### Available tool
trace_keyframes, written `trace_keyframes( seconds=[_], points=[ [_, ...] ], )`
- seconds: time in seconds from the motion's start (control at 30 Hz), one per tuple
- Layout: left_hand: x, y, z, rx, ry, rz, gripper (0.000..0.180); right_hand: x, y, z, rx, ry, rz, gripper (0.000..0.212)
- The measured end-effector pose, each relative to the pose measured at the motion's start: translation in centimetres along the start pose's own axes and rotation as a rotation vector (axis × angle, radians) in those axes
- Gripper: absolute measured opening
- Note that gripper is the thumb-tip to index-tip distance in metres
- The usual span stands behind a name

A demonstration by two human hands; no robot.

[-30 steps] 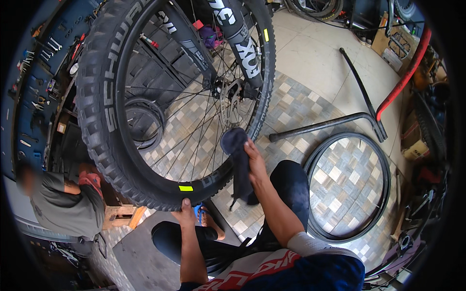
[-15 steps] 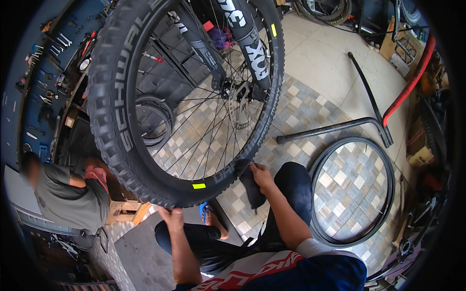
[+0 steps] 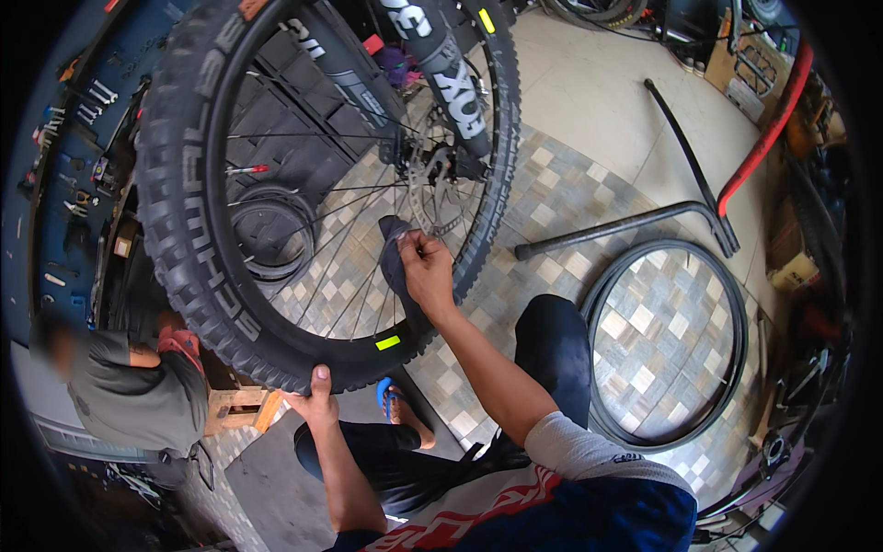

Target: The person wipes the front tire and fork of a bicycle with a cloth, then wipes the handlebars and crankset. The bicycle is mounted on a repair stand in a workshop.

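In the head view, the only one, the right hand (image 3: 428, 276) has its fingertips and thumb drawn together, pinching a dark cloth (image 3: 393, 262). The cloth lies on the left side of that hand, its long axis running roughly away from the person, with a slight slant: the far end is near the brake disc (image 3: 423, 210), while the near end comes down to the inner edge of the bike tyre (image 3: 267, 354). Whether the cloth touches the spokes (image 3: 313, 136) behind it, I cannot tell. The tyre arches forward and to the left of both hands, its lowest stretch crossing ahead of the person's knees. The left hand (image 3: 317, 405) is the nearer one to that lowest stretch: its thumb points up against the tread and its fingers are mostly hidden underneath, so how firmly they close cannot be told. The right hand is the nearer to the disc and to the fork leg (image 3: 446, 87) beyond it.
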State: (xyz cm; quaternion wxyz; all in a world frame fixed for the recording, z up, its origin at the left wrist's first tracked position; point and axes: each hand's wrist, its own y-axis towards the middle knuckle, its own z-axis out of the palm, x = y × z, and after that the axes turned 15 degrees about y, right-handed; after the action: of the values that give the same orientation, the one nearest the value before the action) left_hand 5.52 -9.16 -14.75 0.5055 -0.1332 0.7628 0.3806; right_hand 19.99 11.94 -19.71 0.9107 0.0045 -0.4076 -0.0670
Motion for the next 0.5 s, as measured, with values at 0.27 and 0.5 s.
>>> trace_keyframes(
  seconds=[0.27,0.5],
  points=[
    [1.1,-0.6,1.7,-0.038,-0.085,-0.006,0.066,-1.2,-8.3,-5.4,0.294,-0.473,0.089,0.024],
    [2.4,-1.8,2.1,-0.033,-0.048,-0.007,0.057,-0.1,-3.6,-2.8,-0.052,0.587,0.355,0.028]
  ],
)
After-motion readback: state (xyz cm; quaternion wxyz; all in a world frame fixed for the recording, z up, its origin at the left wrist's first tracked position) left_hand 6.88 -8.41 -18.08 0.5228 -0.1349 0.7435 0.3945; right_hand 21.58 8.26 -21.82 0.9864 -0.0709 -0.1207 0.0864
